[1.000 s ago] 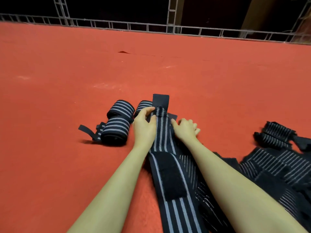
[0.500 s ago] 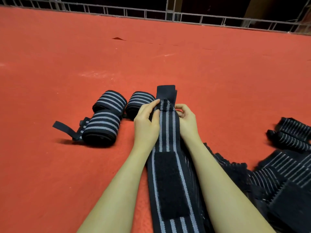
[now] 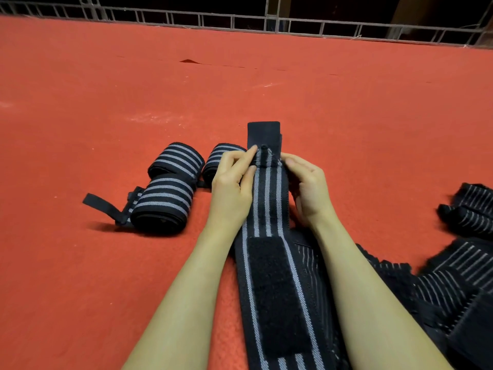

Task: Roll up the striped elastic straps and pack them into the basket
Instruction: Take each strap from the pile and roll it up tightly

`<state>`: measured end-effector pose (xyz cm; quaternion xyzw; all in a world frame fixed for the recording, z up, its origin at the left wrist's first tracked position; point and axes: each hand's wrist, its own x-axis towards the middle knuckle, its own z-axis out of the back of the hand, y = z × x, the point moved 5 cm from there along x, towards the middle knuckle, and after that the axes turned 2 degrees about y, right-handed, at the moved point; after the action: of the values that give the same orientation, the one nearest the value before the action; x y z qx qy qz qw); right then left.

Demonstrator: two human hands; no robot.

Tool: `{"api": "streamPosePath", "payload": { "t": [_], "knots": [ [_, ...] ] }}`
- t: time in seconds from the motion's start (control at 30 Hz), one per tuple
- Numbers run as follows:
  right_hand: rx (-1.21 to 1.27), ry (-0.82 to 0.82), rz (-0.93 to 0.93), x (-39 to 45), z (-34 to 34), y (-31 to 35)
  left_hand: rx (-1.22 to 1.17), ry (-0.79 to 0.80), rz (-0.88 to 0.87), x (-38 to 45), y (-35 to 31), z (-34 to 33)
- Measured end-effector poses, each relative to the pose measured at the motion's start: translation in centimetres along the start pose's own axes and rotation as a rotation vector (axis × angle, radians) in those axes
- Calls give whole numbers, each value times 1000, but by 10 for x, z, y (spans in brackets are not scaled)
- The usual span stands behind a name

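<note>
A black strap with grey stripes (image 3: 266,206) lies lengthwise between my forearms, a black fastener patch (image 3: 277,297) on its near part. My left hand (image 3: 233,188) and my right hand (image 3: 306,182) pinch its far end from either side, where the striped fabric is curled over into a small fold. A plain black tab (image 3: 264,134) sticks out beyond the fold. Three rolled straps lie to the left: one at the front (image 3: 162,204), one behind it (image 3: 177,161), one partly hidden by my left hand (image 3: 218,156). No basket is in view.
Several loose striped straps are heaped at the right (image 3: 458,273), with another bundle (image 3: 469,212) further right. Everything lies on a red carpeted surface (image 3: 80,116). A metal rail (image 3: 240,21) runs along its far edge.
My right hand has come from flat beside the strap onto its far end. Both hands now pinch the end, and the fabric has started to curl over.
</note>
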<state>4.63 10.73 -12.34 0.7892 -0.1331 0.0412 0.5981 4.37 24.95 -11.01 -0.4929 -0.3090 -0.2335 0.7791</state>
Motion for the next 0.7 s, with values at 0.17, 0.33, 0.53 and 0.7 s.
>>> {"api": "streamPosePath", "payload": {
  "t": [0.17,0.33,0.53,0.7],
  "knots": [
    [-137,125,120,-8,-9,8,23,-46,24,-1,2,6],
    [-196,111,155,-7,-13,10,-14,77,292,-2,12,0],
    [-329,230,170,-6,-17,7,-204,47,302,2,11,6],
    [-151,219,98,-7,-17,7,-473,101,361,5,14,6]
  ]
}}
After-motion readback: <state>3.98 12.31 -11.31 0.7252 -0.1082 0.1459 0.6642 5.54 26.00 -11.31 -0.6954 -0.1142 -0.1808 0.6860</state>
